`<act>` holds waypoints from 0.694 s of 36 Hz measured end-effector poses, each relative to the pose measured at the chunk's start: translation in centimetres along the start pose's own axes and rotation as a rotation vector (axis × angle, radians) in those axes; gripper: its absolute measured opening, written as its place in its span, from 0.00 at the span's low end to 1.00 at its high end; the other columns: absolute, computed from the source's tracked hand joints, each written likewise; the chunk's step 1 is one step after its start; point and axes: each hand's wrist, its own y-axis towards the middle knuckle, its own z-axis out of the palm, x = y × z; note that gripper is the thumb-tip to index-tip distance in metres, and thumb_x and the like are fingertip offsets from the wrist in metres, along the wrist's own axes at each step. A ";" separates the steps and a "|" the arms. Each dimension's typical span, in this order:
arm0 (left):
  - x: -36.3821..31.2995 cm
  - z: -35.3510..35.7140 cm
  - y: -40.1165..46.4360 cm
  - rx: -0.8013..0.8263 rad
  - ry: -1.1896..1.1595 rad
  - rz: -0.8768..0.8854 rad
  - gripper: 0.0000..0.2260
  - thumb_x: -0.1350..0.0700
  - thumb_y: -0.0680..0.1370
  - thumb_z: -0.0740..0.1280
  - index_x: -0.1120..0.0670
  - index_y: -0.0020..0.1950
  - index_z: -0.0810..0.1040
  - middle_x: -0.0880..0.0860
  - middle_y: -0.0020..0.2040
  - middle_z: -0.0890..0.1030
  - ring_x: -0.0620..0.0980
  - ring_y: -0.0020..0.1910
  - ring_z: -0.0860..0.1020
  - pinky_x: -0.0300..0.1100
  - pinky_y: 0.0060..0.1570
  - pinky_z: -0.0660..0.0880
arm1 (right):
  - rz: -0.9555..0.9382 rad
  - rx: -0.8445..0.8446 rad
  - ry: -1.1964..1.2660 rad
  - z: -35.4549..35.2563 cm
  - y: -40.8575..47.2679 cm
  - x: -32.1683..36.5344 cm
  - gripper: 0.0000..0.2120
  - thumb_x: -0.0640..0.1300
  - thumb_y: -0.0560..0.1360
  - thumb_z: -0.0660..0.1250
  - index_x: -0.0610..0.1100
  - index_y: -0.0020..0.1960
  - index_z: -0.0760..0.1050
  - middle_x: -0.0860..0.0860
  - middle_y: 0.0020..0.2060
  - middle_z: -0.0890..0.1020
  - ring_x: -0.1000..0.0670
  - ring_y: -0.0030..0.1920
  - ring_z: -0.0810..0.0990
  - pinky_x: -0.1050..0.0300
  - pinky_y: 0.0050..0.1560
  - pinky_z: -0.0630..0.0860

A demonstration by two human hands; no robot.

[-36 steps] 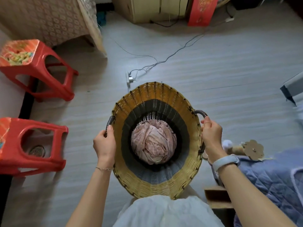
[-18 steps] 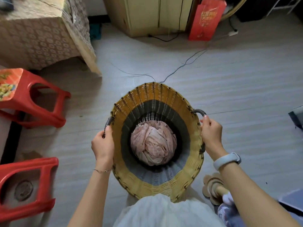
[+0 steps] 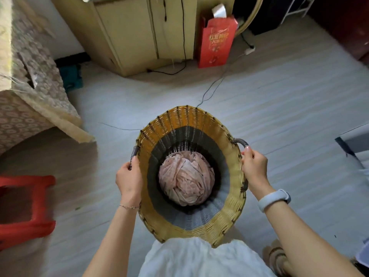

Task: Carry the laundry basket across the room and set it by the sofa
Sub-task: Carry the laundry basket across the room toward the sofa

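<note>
We see the woven laundry basket [image 3: 229, 220] held in front of the person's body, above the pale floor [image 3: 279, 108]. The left hand [image 3: 128, 179] is closed around the dark handle [image 3: 134, 154] on the left side of the basket, and the right hand [image 3: 254, 168] is closed around the handle on its right side. Inside the basket, at the bottom, lies a bundle of pink cloth [image 3: 186, 179]. Left of the basket stands a red stool [image 3: 30, 226], blurred at the frame edge. Beyond the basket, farther away, we see a yellow cabinet [image 3: 135, 33] and just right of it a red paper bag [image 3: 216, 45]. A thin black cable [image 3: 211, 90] runs over the floor from the bag side toward the far rim of the basket. The sofa we cannot identify with certainty.
</note>
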 end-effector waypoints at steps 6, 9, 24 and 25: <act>-6.1 5.4 5.7 0.078 0.103 0.074 0.18 0.51 0.79 0.57 0.60 0.33 0.66 0.54 0.28 0.62 0.51 0.29 0.60 0.43 0.30 0.55 | 0.140 -0.087 0.079 0.8 5.1 1.8 0.14 0.49 0.76 0.54 0.47 0.36 0.73 0.53 0.29 0.71 0.52 0.32 0.69 0.54 0.36 0.68; -8.9 8.8 7.9 0.130 0.147 0.131 0.18 0.51 0.79 0.56 0.59 0.33 0.66 0.54 0.29 0.63 0.51 0.30 0.60 0.44 0.30 0.56 | 0.192 -0.141 0.114 0.3 7.8 2.3 0.13 0.47 0.77 0.54 0.41 0.43 0.73 0.51 0.29 0.71 0.51 0.31 0.70 0.52 0.37 0.69; -25.7 32.5 13.5 0.310 0.234 0.209 0.19 0.47 0.78 0.56 0.60 0.36 0.73 0.60 0.33 0.69 0.54 0.35 0.67 0.47 0.36 0.62 | 0.302 -0.321 0.165 -6.6 31.6 6.7 0.16 0.45 0.77 0.53 0.39 0.33 0.68 0.48 0.26 0.67 0.48 0.28 0.63 0.52 0.35 0.62; -27.0 33.9 13.7 0.312 0.254 0.220 0.19 0.47 0.78 0.56 0.60 0.37 0.73 0.60 0.33 0.69 0.54 0.35 0.67 0.47 0.36 0.62 | 0.300 -0.326 0.159 -7.2 32.8 7.2 0.15 0.45 0.77 0.53 0.38 0.35 0.68 0.48 0.26 0.67 0.48 0.28 0.63 0.53 0.35 0.63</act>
